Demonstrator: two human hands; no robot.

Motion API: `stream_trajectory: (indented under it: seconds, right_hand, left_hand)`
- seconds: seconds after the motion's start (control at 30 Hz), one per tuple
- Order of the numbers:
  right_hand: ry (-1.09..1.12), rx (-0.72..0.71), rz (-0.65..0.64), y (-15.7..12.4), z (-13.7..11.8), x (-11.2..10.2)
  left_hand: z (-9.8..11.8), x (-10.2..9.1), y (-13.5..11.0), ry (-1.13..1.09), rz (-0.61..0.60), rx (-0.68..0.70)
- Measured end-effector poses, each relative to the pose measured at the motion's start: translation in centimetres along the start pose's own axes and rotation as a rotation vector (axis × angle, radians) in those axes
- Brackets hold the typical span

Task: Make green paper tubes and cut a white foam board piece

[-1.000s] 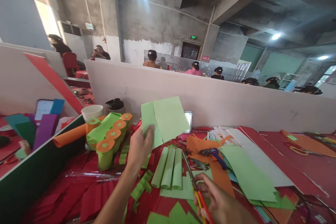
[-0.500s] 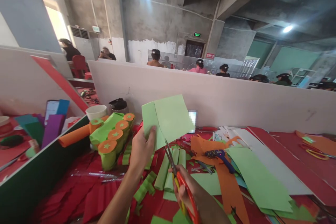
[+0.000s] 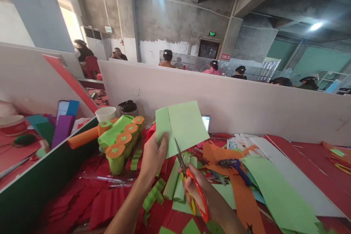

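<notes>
My left hand (image 3: 154, 153) pinches a light green sheet (image 3: 188, 122) by its lower left edge, thumb on the near face. A long cut or crease line runs down the sheet, nearer its left side. In my right hand (image 3: 196, 182) is a pair of scissors (image 3: 200, 193) with red and yellow handles. The blades point up at the sheet's lower edge, where the line ends, and stand only a little apart. Below them lie light green paper rolls (image 3: 172, 182) and folded green strips (image 3: 155, 192).
Green tubes with orange star caps (image 3: 116, 156) stand left, by a white cup (image 3: 106, 113). A blue glue gun (image 3: 236, 168) rests on orange scraps. Green sheets (image 3: 279, 190) lie right. Red folded pieces (image 3: 82, 197) cover the near left. A white partition (image 3: 246, 106) crosses behind; people sit beyond.
The view has shifted slightly, so most things appear farther right. The scissor blades have closed somewhat and their tips are higher on the sheet's line. Both hands keep their hold.
</notes>
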State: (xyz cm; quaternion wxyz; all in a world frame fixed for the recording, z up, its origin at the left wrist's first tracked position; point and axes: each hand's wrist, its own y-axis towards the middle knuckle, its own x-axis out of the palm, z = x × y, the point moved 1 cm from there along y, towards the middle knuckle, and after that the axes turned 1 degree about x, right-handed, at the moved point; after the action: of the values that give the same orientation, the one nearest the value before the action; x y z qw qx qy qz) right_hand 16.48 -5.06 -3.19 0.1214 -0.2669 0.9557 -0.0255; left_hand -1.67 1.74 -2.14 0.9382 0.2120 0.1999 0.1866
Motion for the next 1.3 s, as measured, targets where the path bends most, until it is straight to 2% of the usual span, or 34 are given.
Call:
stream_trajectory:
  seconds: [0.27,1.3]
  right_hand:
    - [-0.021,0.000,-0.001,0.1,-0.8,-0.6]
    - [0.040,0.010,0.004,0.7,0.5,-0.4]
  left_hand:
    - [-0.3,0.1,0.1,0.012,0.012,-0.005]
    - [-0.3,0.3,-0.1,-0.010,-0.010,-0.034]
